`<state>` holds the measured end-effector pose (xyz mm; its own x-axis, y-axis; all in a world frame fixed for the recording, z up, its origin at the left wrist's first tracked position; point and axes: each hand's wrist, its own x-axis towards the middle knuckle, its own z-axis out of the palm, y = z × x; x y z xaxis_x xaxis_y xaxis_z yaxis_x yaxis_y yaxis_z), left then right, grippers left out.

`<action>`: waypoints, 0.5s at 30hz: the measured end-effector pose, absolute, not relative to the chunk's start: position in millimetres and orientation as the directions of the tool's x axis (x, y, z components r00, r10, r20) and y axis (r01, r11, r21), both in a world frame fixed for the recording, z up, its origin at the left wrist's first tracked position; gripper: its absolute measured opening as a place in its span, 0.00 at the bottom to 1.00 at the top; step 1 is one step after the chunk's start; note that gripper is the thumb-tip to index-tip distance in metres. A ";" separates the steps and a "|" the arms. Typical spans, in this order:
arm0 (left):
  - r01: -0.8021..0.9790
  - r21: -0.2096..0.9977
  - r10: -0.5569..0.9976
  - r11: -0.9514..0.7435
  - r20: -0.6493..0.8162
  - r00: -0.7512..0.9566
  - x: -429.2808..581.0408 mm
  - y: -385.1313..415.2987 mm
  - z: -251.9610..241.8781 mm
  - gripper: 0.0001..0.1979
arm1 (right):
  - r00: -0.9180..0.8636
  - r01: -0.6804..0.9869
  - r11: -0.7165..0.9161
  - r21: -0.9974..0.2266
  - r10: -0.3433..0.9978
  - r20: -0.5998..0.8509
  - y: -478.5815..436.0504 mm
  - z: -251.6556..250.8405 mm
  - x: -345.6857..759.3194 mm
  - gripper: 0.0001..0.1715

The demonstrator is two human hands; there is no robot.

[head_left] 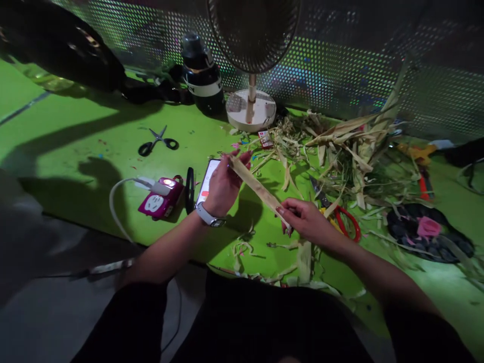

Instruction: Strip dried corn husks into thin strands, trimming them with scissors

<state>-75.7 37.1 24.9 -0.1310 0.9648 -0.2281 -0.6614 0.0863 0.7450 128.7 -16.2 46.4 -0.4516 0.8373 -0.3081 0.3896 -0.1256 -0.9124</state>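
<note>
A long, flat strip of dried corn husk [259, 190] stretches slantwise between my two hands above the green table. My left hand [224, 187], with a grey watch on the wrist, grips its upper end. At the lower end, my right hand [302, 217] pinches the strip between thumb and fingers. A phone [207, 182] with a lit screen lies partly hidden behind my left hand. Just past my right hand are red-handled scissors [347, 222], their blades pointing away among husk scraps. Another husk piece [304, 262] lies below my right hand.
A heap of dried husks [340, 146] covers the back right. Behind stand a fan [251, 108] and a dark bottle [204, 75]. Black scissors [158, 141] lie spread at left, near a pink power adapter [161, 199] with a white cable. A dark tray [401, 227] sits at right.
</note>
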 end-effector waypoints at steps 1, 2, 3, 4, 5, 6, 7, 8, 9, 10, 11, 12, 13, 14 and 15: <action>-0.662 0.741 0.967 0.108 -0.232 -0.103 -74.4 34.9 25.5 0.18 | -0.429 0.355 -0.164 -0.921 0.846 -0.316 -15.3 46.5 128.3 0.15; -0.656 0.740 0.966 0.149 -0.251 -0.063 -71.1 30.8 25.2 0.21 | -0.404 0.324 -0.192 -0.926 0.857 -0.319 -14.3 45.7 127.7 0.15; -0.640 0.741 0.964 0.201 -0.267 -0.007 -66.2 24.9 23.9 0.22 | -0.377 0.301 -0.209 -0.930 0.870 -0.318 -13.3 44.0 126.9 0.16; -0.604 0.748 0.956 0.277 -0.277 0.096 -60.3 17.8 21.7 0.22 | -0.356 0.284 -0.219 -0.933 0.880 -0.315 -12.3 41.7 126.1 0.16; -0.555 0.760 0.941 0.337 -0.280 0.189 -53.9 10.2 18.9 0.22 | -0.341 0.271 -0.224 -0.936 0.887 -0.310 -11.6 38.9 125.3 0.17; -0.514 0.766 0.921 0.386 -0.288 0.263 -47.9 3.0 15.6 0.20 | -0.333 0.262 -0.223 -0.939 0.892 -0.305 -11.1 35.9 124.6 0.17; -0.500 0.775 0.920 0.385 -0.284 0.268 -43.0 -3.2 12.2 0.17 | -0.332 0.258 -0.214 -0.942 0.897 -0.294 -10.7 33.1 124.1 0.17; -0.505 0.781 0.928 0.368 -0.281 0.243 -39.5 -7.7 9.3 0.14 | -0.333 0.258 -0.192 -0.947 0.902 -0.274 -10.3 30.7 124.0 0.18; -0.505 0.785 0.933 0.360 -0.291 0.213 -37.7 -10.3 6.9 0.13 | -0.343 0.271 -0.162 -0.949 0.905 -0.252 -9.6 29.0 124.3 0.18; -0.507 0.788 0.937 0.348 -0.297 0.183 -37.5 -10.9 5.4 0.12 | -0.356 0.304 -0.122 -0.945 0.905 -0.232 -8.2 28.0 125.1 0.18; -0.504 0.794 0.940 0.341 -0.302 0.160 -38.6 -9.8 4.7 0.12 | -0.362 0.362 -0.070 -0.929 0.908 -0.210 -6.1 27.4 126.4 0.18; -0.493 0.804 0.942 0.333 -0.303 0.141 -40.7 -7.4 4.7 0.12 | -0.354 0.452 -0.004 -0.892 0.917 -0.183 -3.0 27.2 127.9 0.19; -0.476 0.819 0.946 0.321 -0.298 0.124 -43.3 -4.2 5.2 0.13 | -0.331 0.567 0.070 -0.821 0.932 -0.149 0.9 26.9 129.5 0.19; -0.456 0.837 0.952 0.304 -0.290 0.102 -46.0 -0.7 6.0 0.13 | -0.305 0.690 0.140 -0.710 0.946 -0.109 5.4 26.1 131.0 0.19; -0.434 0.854 0.956 0.288 -0.282 0.080 -48.5 2.6 6.9 0.14 | -0.282 0.799 0.198 -0.568 0.957 -0.064 10.0 24.6 132.3 0.20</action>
